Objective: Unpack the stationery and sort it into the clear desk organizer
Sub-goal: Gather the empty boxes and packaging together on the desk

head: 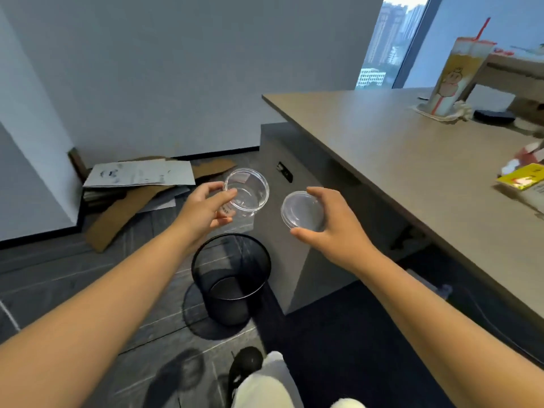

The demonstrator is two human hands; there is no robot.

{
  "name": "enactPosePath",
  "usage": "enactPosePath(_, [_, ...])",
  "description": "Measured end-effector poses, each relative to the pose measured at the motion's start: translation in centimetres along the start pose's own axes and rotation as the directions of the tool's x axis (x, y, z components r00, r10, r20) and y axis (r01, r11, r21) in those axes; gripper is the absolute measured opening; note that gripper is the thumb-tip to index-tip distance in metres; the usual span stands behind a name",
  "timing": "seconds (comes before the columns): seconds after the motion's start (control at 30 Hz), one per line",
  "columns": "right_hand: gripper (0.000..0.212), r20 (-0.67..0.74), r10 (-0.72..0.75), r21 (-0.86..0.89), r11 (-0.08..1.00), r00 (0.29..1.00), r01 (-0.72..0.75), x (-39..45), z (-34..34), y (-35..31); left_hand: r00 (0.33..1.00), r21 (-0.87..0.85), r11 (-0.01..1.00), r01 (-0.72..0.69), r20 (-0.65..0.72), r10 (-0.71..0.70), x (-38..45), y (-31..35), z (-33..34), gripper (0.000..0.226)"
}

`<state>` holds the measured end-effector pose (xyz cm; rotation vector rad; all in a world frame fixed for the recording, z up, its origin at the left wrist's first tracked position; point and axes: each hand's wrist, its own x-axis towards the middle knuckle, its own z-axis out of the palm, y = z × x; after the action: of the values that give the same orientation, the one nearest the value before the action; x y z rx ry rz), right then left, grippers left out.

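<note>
One clear round tub and its one clear lid, held apart above a wire-mesh bin.

The left hand [203,210] curls round the smooth transparent plastic tub [246,188], open end up, nothing visible inside it; the right hand [332,222] pinches the shallow disc-shaped lid [303,211] between thumb and fingers, just beside the tub and not touching it. One black mesh wastebasket [231,278] stands on the floor below, beyond the matte grey tabletop's [382,142] left edge. Flattened cardboard [138,184] lies against the wall; one tall printed cup [453,81] stands near the far edge.

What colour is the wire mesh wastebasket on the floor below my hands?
Black. The mesh wastebasket shows best in the head view, standing on the grey floor.
</note>
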<state>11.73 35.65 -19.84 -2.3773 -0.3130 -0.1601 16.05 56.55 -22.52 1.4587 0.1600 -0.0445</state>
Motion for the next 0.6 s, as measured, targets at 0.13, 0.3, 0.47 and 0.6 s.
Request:
enactPosePath(0.13, [0.071, 0.099, 0.074, -0.013, 0.997, 0.992, -0.074, 4.2, 5.5, 1.8, 0.994, 0.067, 0.994, 0.087, -0.066, -0.082, 4.1, -3.7, -3.6, 0.042])
enactPosePath(0.3, [0.07, 0.239, 0.16, -0.066, 0.987, 0.958, -0.149, 9.0, 13.1, 6.0, 0.973, 0.198, 0.957, 0.212, -0.132, -0.188, 9.8, -9.2, -5.6, 0.048])
enactPosePath(0.47, [0.071, 0.349, 0.217, -0.139, 0.974, 0.912, -0.179, 12.4, 19.0, 10.5, 0.954, 0.333, 0.896, 0.295, -0.149, -0.259, 14.4, -14.4, -6.3, 0.055])
enactPosePath(0.6, [0.075, 0.407, 0.227, -0.144, 0.972, 0.885, -0.184, 14.4, 22.3, 12.9, 0.934, 0.404, 0.842, 0.357, -0.124, -0.336, 17.0, -18.0, -6.9, 0.068])
